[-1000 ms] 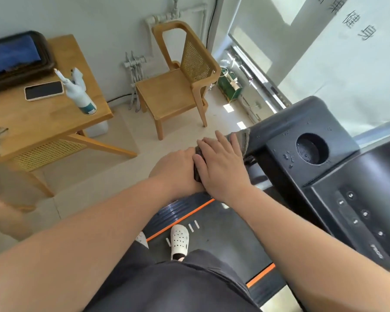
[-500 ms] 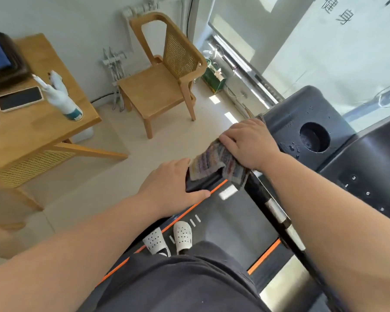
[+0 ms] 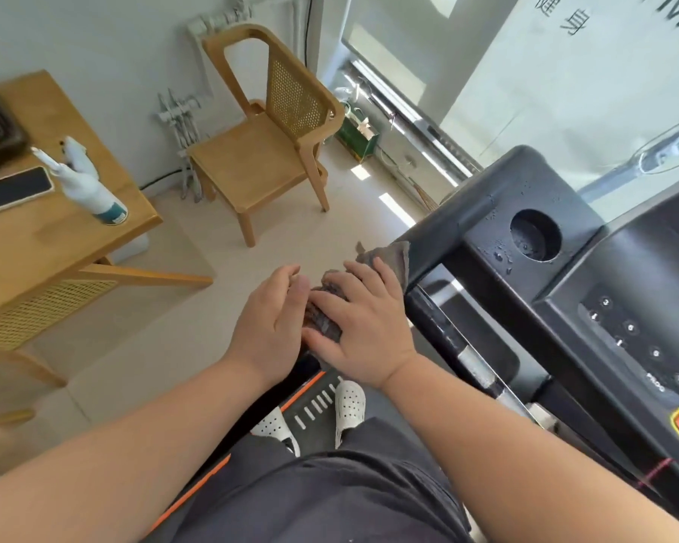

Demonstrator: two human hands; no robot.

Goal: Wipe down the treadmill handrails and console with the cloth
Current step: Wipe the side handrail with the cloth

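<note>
woven cloth (image 3: 324, 307), wet glossy plastic console (image 3: 498, 233)

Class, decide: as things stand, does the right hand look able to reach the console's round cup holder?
Probably yes: the right hand lies flat on the cloth, and nothing stands between it and the cup holder.

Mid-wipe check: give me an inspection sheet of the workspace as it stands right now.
Surface: treadmill console black, droplets beside the cup holder.
Job's things: cloth lies on the left handrail.
Clutter: spray bottle and phone on the wooden table.
Hands: right hand presses flat on the cloth; left hand rests open beside it.
Cables: dark cable along the wall base.
Surroundings: wooden chair, window, pale floor.
</note>
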